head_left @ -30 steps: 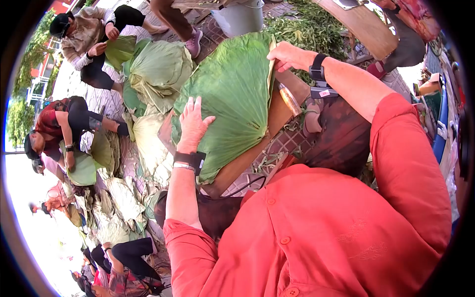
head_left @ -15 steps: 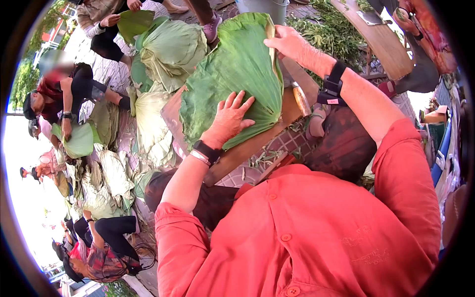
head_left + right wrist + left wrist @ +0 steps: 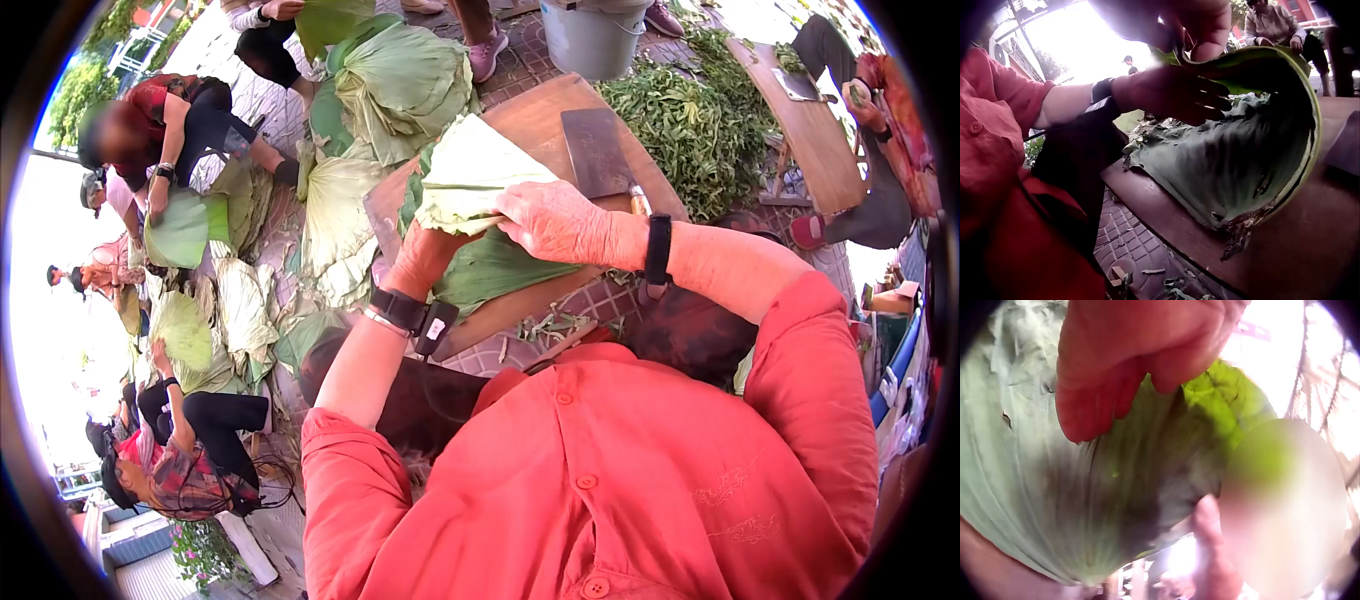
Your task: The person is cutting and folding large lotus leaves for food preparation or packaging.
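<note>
A large lotus leaf (image 3: 505, 268) lies on a low wooden board (image 3: 540, 100), its far part folded over so the pale underside (image 3: 475, 165) faces up. My right hand (image 3: 562, 222) pinches the leaf's edge; in the right wrist view its thumb (image 3: 1210, 47) presses on the raised, curved rim. Under that fold my left hand (image 3: 428, 260) reaches in, partly hidden by the leaf. Its fingers (image 3: 1210, 100) look straight in the right wrist view. From the left wrist, the left hand (image 3: 1129, 369) overlaps the leaf's green surface (image 3: 1079, 500).
A cleaver (image 3: 595, 150) lies on the board beyond my right hand. Stacked lotus leaves (image 3: 405, 85) spread over the paving at left, where several people sit. A heap of green foliage (image 3: 680, 130), a bucket (image 3: 595, 40) and another wooden board (image 3: 805, 140) stand farther off.
My right hand has brought the leaf's far edge over leftward, turning its pale underside up and uncovering the cleaver. My left hand has gone from atop the leaf to beneath the fold.
</note>
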A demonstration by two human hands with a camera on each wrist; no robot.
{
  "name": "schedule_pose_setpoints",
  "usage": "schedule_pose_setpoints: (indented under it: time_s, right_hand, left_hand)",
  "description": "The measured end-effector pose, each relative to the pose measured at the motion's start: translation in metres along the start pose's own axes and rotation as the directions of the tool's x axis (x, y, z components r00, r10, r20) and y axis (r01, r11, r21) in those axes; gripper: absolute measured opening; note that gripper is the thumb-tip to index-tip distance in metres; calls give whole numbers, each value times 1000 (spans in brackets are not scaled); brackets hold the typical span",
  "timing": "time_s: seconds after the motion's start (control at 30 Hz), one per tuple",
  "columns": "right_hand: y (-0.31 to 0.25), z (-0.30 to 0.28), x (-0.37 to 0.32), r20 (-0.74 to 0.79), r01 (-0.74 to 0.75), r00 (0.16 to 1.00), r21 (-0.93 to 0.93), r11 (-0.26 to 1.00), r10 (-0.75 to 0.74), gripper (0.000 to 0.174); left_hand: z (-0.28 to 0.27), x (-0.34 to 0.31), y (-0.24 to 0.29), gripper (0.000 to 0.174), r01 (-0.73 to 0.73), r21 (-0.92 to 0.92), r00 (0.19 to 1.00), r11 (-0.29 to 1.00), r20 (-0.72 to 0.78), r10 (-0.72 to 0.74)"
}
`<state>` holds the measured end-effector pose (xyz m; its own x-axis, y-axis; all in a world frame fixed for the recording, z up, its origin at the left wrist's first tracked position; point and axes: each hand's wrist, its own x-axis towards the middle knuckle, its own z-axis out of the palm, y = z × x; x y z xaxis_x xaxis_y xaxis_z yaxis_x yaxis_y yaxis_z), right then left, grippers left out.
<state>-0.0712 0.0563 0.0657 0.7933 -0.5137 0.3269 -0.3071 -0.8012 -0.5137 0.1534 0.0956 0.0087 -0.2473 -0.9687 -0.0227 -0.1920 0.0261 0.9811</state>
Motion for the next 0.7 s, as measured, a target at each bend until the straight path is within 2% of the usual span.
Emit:
schedule_pose_setpoints:
  time_s: [0.03,0.07,0.1,0.13,0.23,0.27,0.37,0.4,0.47,0.5,0.53,0.6,0.7]
  right_hand:
    - [0,4,-1,5,25,1000,-17,1000,-25,15]
    - [-1,2,0,52,20,998,-29,999,-18,14]
    - [-1,6,0,51,42,998,-32,999,-40,14]
    - [-2,8,0,52,64,997,-34,997,-62,14]
    - [-8,17,0,106,135,987,-101,986,-124,15]
    - [-11,20,0,129,161,981,-125,979,-144,16]
    - [-20,25,3,217,255,951,-160,954,-218,20]
    - [-23,28,4,251,288,937,-161,944,-243,20]
    - [-27,30,3,295,368,901,-129,921,-319,26]
    - [-27,29,4,254,362,909,-87,928,-330,25]
    - [-28,25,8,210,355,917,-45,934,-338,24]
    - [-28,15,13,93,303,948,37,952,-305,27]
    - [-12,4,23,-100,173,979,-39,984,-176,30]
  left_hand:
    - [-1,-7,10,52,82,-255,996,963,-9,-88]
    - [-2,-14,21,55,142,-497,985,856,-19,-174]
    - [-2,-21,32,58,166,-710,969,685,-10,-246]
    - [-3,-28,39,60,164,-872,951,461,15,-309]
    - [1,-36,49,65,204,-868,932,452,31,-361]
    - [4,-39,50,56,172,-913,925,369,20,-380]
    - [4,-46,34,48,283,-772,874,569,-36,-485]
    - [3,-51,31,39,263,-788,848,557,-86,-522]
    - [-7,-60,21,37,293,-710,836,640,-134,-532]
    - [-10,-63,17,37,308,-666,832,679,-157,-532]
    - [-8,-67,20,38,226,-661,860,715,-209,-465]
    - [-6,-71,17,38,200,-673,838,712,-260,-480]
    - [-1,-76,15,37,201,-685,803,700,-294,-518]
